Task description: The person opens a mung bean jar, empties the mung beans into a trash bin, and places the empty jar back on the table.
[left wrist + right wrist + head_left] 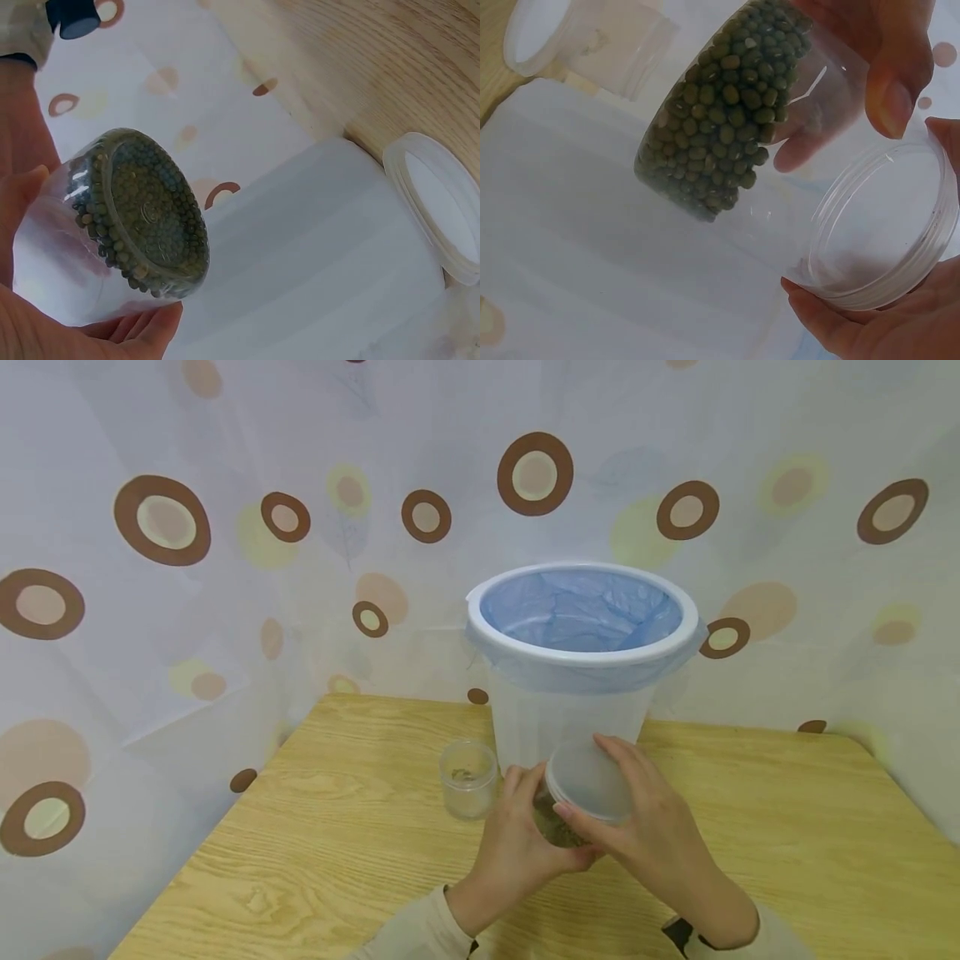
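My left hand [517, 839] grips a clear round jar [142, 217] around its side, and the jar is tilted in front of the bin. Green mung beans [727, 105] fill its bottom end. Over the top, my right hand [652, 827] holds the translucent screw lid [592, 781] by its rim, thumb on the near side and fingers on the far side. The lid sits at the mouth of the jar. Left of the hands, a second clear jar [468, 793] stands on the table with a few small brownish bits inside.
Just behind the hands stands a white bin [525, 727] lined with a blue bag [577, 602] folded over its rim. The wooden table [315, 827] runs back to a wall covering [420, 435] with brown circles.
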A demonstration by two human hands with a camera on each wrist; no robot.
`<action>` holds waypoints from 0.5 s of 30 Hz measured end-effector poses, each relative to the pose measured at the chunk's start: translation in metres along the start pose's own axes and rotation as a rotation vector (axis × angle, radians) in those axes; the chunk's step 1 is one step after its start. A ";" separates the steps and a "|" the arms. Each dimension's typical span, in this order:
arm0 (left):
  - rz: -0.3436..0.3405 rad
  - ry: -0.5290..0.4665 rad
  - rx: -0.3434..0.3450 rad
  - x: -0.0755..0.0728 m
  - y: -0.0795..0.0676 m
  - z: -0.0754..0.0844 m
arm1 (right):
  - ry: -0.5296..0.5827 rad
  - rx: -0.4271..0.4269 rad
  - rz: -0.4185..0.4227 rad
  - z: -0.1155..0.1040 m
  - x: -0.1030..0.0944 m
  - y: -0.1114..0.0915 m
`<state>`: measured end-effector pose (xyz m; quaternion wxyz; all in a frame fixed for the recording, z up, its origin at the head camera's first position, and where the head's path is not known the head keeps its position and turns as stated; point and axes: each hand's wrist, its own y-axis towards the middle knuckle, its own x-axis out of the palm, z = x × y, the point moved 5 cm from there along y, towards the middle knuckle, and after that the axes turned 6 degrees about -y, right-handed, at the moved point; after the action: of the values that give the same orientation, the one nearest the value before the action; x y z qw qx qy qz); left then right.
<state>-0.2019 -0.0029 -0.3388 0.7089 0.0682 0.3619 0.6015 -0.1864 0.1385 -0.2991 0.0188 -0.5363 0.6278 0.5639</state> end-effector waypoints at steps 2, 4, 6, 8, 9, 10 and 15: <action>-0.003 -0.006 -0.004 -0.001 0.000 0.000 | 0.009 0.002 -0.005 0.000 0.000 0.000; 0.000 -0.007 -0.003 -0.001 0.000 0.001 | 0.015 -0.006 -0.008 0.000 -0.001 0.000; 0.005 -0.009 0.000 -0.002 0.000 0.001 | 0.017 -0.016 -0.008 -0.001 -0.001 0.000; 0.010 -0.012 0.002 -0.002 0.000 0.001 | 0.019 -0.030 -0.006 -0.001 -0.002 0.001; 0.014 -0.011 0.004 -0.002 0.000 0.001 | 0.019 -0.037 -0.005 -0.001 -0.002 0.001; 0.017 -0.014 0.005 -0.002 0.000 0.002 | 0.020 -0.041 -0.005 -0.002 -0.003 0.001; 0.026 -0.017 0.025 -0.003 0.001 0.003 | 0.033 -0.050 -0.015 -0.001 -0.003 0.002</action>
<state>-0.2010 -0.0045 -0.3343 0.7033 0.0871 0.3624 0.6053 -0.1857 0.1400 -0.2956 -0.0008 -0.5506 0.6098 0.5701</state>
